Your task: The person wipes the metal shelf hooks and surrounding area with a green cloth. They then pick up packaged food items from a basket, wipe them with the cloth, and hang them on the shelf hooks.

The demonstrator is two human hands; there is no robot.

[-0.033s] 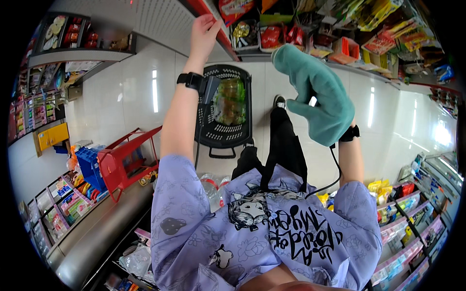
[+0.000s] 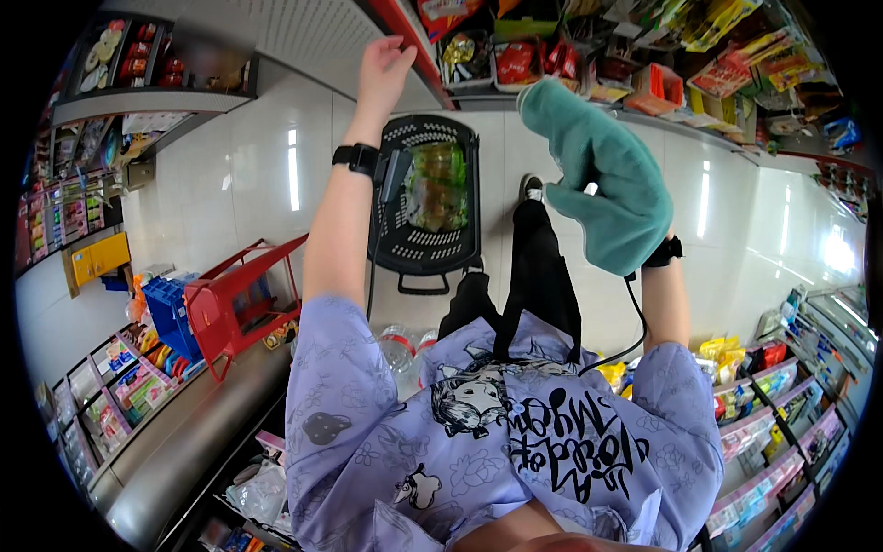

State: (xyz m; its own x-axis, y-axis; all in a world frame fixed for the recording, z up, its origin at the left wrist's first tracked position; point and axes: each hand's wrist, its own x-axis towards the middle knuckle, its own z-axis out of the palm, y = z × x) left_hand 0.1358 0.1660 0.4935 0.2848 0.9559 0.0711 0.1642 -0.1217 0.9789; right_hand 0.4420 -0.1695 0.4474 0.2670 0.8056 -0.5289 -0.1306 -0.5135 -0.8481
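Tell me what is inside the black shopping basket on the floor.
The black shopping basket holds green-tinted clear packets, piled toward its middle. What they contain is too blurred to tell, and anything beneath them is covered. A dark strap hanging from the left hand crosses the basket's left edge.

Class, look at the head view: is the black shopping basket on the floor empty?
No: the black shopping basket holds green packaged goods piled inside it.

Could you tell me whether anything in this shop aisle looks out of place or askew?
Yes: a red step stool lies tipped over beside blue crates on the floor at the left. The black basket sits upright, holding green packets.
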